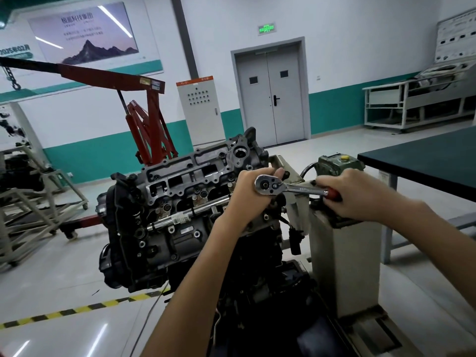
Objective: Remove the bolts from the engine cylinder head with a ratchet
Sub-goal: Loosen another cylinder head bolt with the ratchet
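The dark engine cylinder head (185, 181) sits on top of the engine, tilted on a stand in the middle of the view. A chrome ratchet (288, 188) with a red grip lies over the head's right end. My left hand (247, 197) curls around the ratchet's round head from below and behind. My right hand (353, 194) grips the red handle further right. The socket and the bolt under the ratchet head are hidden by my left hand. Small bolts dot the head's top face.
A grey engine stand column (345, 266) rises right of the engine, with a green gearbox (334, 164) on top. A red engine hoist (146, 117) stands behind. A dark-topped table (425, 161) is at right. Metal frames (38, 202) stand at left.
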Motion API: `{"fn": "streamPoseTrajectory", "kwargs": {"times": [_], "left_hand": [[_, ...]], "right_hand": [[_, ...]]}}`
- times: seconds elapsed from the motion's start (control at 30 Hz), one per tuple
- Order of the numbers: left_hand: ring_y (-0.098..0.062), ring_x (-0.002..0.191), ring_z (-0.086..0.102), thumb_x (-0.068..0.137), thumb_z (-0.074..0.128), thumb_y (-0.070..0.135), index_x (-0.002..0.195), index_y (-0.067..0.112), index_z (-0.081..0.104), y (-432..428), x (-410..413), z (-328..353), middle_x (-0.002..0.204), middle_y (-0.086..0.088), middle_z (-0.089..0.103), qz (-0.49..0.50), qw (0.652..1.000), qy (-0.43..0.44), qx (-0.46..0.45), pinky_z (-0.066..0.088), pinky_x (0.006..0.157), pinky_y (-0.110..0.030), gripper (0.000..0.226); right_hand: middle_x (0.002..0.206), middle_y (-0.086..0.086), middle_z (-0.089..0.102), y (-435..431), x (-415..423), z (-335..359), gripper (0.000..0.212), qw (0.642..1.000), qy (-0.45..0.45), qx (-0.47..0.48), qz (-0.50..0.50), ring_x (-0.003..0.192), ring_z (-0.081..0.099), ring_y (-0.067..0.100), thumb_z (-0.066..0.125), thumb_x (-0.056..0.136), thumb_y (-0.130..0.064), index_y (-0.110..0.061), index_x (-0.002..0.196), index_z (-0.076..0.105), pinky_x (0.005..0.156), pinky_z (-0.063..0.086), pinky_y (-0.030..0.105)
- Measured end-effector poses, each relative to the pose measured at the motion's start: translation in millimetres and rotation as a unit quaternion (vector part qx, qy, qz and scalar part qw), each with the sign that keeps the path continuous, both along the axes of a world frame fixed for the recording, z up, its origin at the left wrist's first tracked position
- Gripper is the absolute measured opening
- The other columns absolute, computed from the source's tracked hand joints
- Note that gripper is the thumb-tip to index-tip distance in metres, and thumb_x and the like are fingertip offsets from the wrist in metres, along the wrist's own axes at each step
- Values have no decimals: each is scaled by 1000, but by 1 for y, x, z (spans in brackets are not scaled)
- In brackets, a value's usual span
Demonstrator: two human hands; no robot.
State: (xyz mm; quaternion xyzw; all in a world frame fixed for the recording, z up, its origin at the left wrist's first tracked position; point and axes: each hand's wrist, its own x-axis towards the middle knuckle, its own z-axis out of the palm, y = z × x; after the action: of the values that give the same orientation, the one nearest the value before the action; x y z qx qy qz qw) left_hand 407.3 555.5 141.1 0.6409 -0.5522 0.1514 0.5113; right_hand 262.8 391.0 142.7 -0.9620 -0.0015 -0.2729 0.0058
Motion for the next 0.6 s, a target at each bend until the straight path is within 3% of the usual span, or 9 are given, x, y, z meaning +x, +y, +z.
{"fn": "streamPoseTrajectory", "kwargs": {"times": [0.07, 0.13, 0.27, 0.33, 0.37, 0.43, 0.5, 0.6], "left_hand": [[-14, 43, 30, 98, 53, 15, 52, 17, 41, -5, -2, -5, 46, 1, 38, 6, 998, 24, -50, 26, 44, -30, 47], [-23, 41, 29, 98, 50, 13, 52, 2, 38, -12, -5, -12, 45, -11, 35, 20, 993, 40, -113, 24, 41, -37, 48], [-26, 42, 24, 98, 49, 19, 55, -3, 30, -19, -11, -16, 47, -15, 28, 30, 981, 90, -167, 20, 42, -33, 51], [-12, 44, 23, 98, 48, 18, 55, 1, 29, -18, -13, -14, 49, -5, 26, 38, 980, 86, -176, 20, 44, -27, 50], [-10, 45, 23, 99, 48, 17, 56, 1, 30, -18, -13, -14, 49, -4, 26, 43, 981, 78, -171, 21, 44, -24, 49], [-19, 44, 24, 99, 49, 16, 57, -3, 30, -15, -11, -13, 49, -15, 28, 25, 986, 82, -141, 23, 42, -30, 50], [-30, 46, 29, 99, 51, 14, 57, -4, 35, -9, -7, -11, 51, -21, 36, 9, 994, 60, -88, 27, 43, -40, 48], [-11, 46, 32, 97, 55, 13, 53, 12, 40, 0, 1, 0, 48, -2, 39, 5, 1000, 16, 16, 30, 47, -29, 46]], "right_hand": [[61, -6, 55, 10, -1, -23, 10, 997, 6, 74, -5, 50, 56, 6, 59, 84, -14, -10, 94, 60, 49, 49, 20], [64, 2, 58, 40, -4, -54, 6, 977, -14, 211, -1, 51, 57, 13, 60, 82, -9, -9, 87, 57, 53, 52, 28], [49, -6, 45, 128, 8, -95, 23, 871, -107, 477, 55, 40, 46, 4, 61, 80, -3, -22, 75, 49, 44, 36, 12], [49, -4, 45, 158, 20, -102, 18, 819, -103, 558, 86, 36, 43, 7, 58, 82, -3, -19, 77, 51, 41, 38, 19], [49, -3, 45, 162, 23, -104, 17, 811, -98, 570, 91, 36, 42, 7, 57, 82, -2, -18, 78, 51, 40, 38, 22], [51, -5, 45, 144, 20, -101, 19, 842, -93, 526, 74, 39, 43, 6, 56, 81, 0, -17, 74, 51, 42, 37, 18], [53, -4, 46, 107, 7, -89, 20, 904, -70, 418, 60, 42, 42, 5, 58, 79, 2, -15, 71, 50, 46, 34, 15], [58, -5, 52, 44, -10, -51, 17, 966, 29, 247, 63, 45, 47, 4, 59, 81, -1, -16, 75, 53, 47, 43, 20]]}}
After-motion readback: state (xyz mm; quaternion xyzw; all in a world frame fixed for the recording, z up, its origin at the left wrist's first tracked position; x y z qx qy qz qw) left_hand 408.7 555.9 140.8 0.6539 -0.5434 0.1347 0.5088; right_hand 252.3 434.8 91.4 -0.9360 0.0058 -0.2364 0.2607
